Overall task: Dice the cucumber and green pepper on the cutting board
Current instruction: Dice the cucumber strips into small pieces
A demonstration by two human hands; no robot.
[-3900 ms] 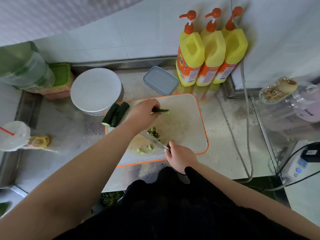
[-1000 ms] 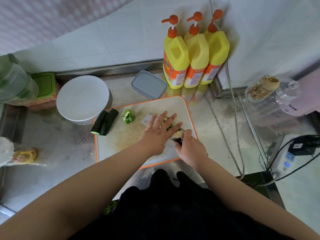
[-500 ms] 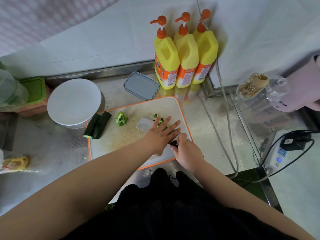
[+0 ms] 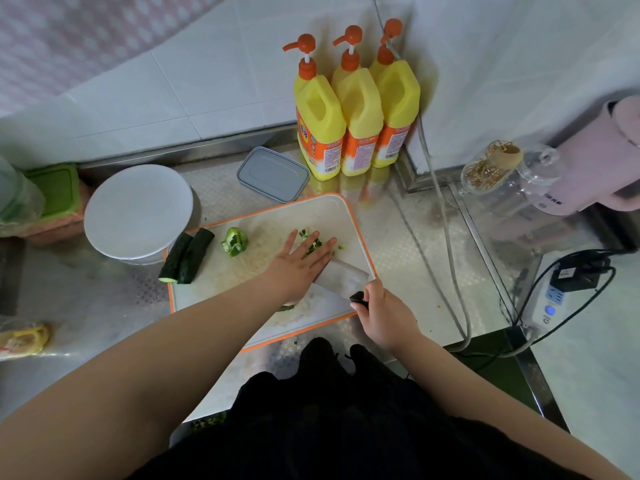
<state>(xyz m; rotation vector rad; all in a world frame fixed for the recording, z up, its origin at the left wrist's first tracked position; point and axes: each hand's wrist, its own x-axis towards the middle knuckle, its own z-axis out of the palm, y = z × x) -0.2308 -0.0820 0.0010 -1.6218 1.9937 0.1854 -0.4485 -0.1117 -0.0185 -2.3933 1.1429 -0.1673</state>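
Steel counter: my right hand (image 4: 384,308) gripped the cleaver (image 4: 341,277), left hand (image 4: 299,263) flat over diced pepper (image 4: 313,244); cucumber halves (image 4: 187,256), pepper chunk (image 4: 234,241) remained uncut.

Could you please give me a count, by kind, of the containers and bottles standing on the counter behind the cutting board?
Yellow pump bottles: 3
Grey lidded box: 1
White round tub: 1
Green-lidded box: 1
Total: 6
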